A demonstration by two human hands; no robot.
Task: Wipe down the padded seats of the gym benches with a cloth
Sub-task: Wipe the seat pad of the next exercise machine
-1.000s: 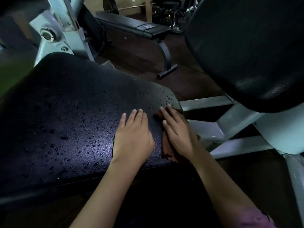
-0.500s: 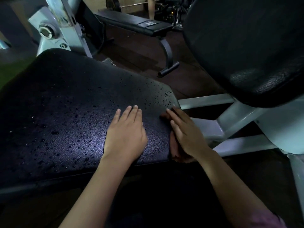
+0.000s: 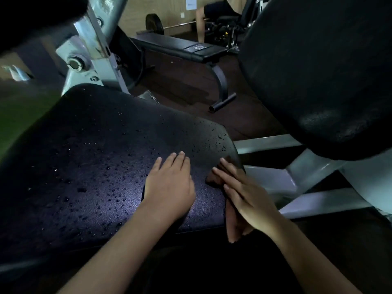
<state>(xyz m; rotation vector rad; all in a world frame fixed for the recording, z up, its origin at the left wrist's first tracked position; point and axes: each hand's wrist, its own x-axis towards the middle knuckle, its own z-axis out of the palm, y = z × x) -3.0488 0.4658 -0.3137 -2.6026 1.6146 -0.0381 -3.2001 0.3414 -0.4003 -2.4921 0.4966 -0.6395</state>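
Change since the earlier frames: both hands sit slightly farther up the pad toward 12 o'clock, the right one edging along the pad's right border; the view has tilted up, bringing more of the room into sight. Item, padded seat (image 3: 89, 166): dark, beaded with droplets across most of its face, filling the view from 9 o'clock to centre. Item, left hand (image 3: 169, 185): palm flat on the pad near its front edge, fingers (image 3: 177, 160) straight and close together, holding nothing; apparently bracing. Item, cloth (image 3: 232, 219): reddish-brown, draped over the pad's right front corner at about 5 o'clock of centre, one end hanging below the edge. Item, right hand (image 3: 244, 196): laid flat on the cloth, fingers straight and slightly fanned, pressing it against the pad's side, forearm running off toward 5 o'clock. Step in hand, by judgement: wiping the right edge, with the wet top largely undone. Next move calls for drawing the cloth leftward over the droplets under steady palm pressure. Background, 12 o'clock: flat bench (image 3: 182, 47); 2 o'clock: large dark backrest pad (image 3: 318, 71).
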